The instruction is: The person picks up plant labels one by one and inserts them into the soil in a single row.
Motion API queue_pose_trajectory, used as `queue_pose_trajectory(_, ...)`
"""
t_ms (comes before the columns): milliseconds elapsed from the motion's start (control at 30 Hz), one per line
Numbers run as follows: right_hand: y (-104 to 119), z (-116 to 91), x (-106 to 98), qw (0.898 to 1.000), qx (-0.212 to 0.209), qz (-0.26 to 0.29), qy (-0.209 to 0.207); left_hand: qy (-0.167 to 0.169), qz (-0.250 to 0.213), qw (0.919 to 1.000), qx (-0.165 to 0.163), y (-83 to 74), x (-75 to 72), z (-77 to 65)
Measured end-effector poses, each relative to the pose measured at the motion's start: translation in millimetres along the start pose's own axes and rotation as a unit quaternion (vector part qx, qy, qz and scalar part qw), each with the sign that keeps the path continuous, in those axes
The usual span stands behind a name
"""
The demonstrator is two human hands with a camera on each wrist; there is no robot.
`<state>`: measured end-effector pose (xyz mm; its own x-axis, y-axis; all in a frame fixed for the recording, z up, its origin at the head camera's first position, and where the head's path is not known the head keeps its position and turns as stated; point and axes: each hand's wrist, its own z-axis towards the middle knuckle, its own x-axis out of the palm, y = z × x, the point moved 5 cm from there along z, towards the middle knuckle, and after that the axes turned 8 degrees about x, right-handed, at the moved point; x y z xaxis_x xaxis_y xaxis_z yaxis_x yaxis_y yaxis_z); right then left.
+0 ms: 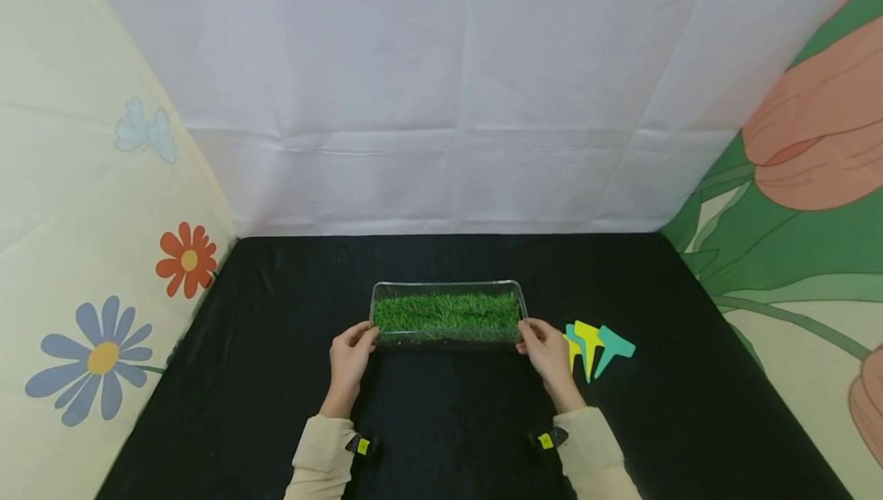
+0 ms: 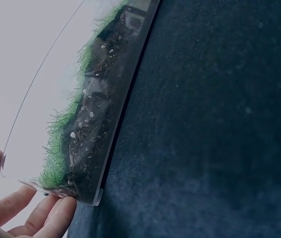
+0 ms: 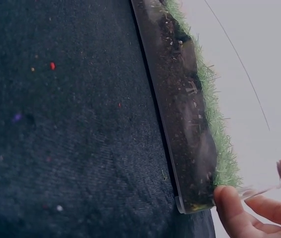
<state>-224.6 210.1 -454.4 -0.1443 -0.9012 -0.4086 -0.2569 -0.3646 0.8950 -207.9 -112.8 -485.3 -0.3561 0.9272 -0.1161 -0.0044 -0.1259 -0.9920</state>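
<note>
A clear rectangular plastic box [image 1: 450,336] stands on the black cloth, with soil and a strip of green grass [image 1: 447,311] inside. At its near left corner my left hand [image 1: 350,356] grips the wall, the thumb at the rim and the fingers against the outer side. My right hand [image 1: 549,354] holds the opposite end in the same way. Through the box's front wall, dark soil [image 2: 88,116] with white specks shows in the left wrist view. The right wrist view shows the soil [image 3: 185,119] under the grass, with fingertips [image 3: 228,201] against the end wall.
Yellow and teal T-shaped plant labels [image 1: 599,347] lie in a loose pile just right of my right hand. Black cloth [image 1: 441,423] covers the table. A white sheet [image 1: 441,101] hangs behind, and flower-printed cloths [image 1: 90,254] hang at both sides. Tiny coloured specks dot the cloth.
</note>
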Motion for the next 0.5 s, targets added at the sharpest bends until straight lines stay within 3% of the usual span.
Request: queue_pose_trajectory(500, -0.5, 0.9, -1.6, 1.0, -0.001, -0.013, 0.003, 0.001, 0.001, 1.0, 0.0, 1.0, -0.4, -0.3)
